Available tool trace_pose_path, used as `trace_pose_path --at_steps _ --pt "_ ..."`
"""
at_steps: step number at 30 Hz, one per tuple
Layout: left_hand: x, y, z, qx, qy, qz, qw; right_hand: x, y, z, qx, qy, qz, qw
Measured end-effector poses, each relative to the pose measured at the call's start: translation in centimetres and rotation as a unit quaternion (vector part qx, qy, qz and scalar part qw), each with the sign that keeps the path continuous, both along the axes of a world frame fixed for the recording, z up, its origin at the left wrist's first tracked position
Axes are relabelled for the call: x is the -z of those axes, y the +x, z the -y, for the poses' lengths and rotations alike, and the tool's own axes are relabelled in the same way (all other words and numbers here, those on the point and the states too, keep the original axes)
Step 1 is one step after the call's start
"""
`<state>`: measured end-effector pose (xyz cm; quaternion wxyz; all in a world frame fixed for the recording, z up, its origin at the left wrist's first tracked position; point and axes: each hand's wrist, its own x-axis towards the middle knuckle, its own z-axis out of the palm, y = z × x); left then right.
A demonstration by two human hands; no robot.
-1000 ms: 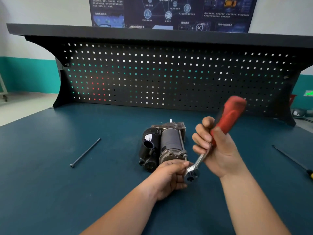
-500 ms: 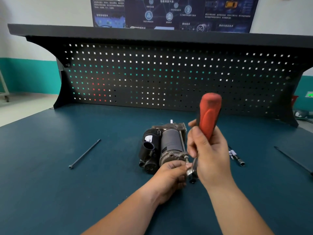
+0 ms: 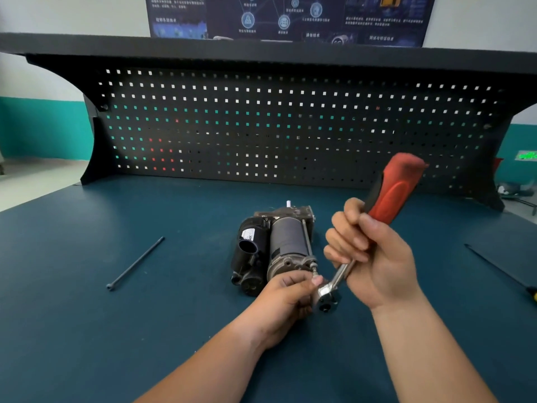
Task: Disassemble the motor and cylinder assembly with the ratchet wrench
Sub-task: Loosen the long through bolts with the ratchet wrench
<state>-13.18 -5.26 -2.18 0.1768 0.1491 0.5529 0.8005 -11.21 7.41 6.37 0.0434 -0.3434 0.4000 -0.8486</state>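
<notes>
The motor and cylinder assembly, grey and black, lies on the blue bench top in the middle. A long bolt runs along its right side, its near end sticking out. My right hand grips the red handle of the ratchet wrench, which tilts up to the right. The wrench's chrome head sits at the near end of that bolt. My left hand holds the wrench head with curled fingers, thumb on top.
A loose long black bolt lies on the bench at the left. A thin dark tool with a yellow end lies at the right edge. A black pegboard closes off the back of the bench.
The red handle has swung from nearly upright back to the right, as it was a second ago. My left hand stays on the wrench head.
</notes>
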Motion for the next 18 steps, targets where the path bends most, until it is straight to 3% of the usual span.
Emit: trace_pose_path --at_steps 4,7,12,18 --pt "0.3 -0.1 -0.1 0.01 0.005 0.013 1.0 0.0 -0.9 -1.7 -0.154 -0.056 0.018 0.986" --pt "0.0 0.2 -0.2 0.021 0.009 0.026 0.999 0.5 -1.2 -2.6 -0.17 -0.111 0.054 0.978" --pt "-0.5 0.2 0.1 0.032 0.0 0.046 0.998 -0.2 -0.6 -1.3 0.041 -0.035 0.051 0.997" --pt "-0.5 -0.1 0.5 0.016 -0.041 0.035 0.998 0.9 0.6 3.4 0.24 0.101 -0.043 0.965"
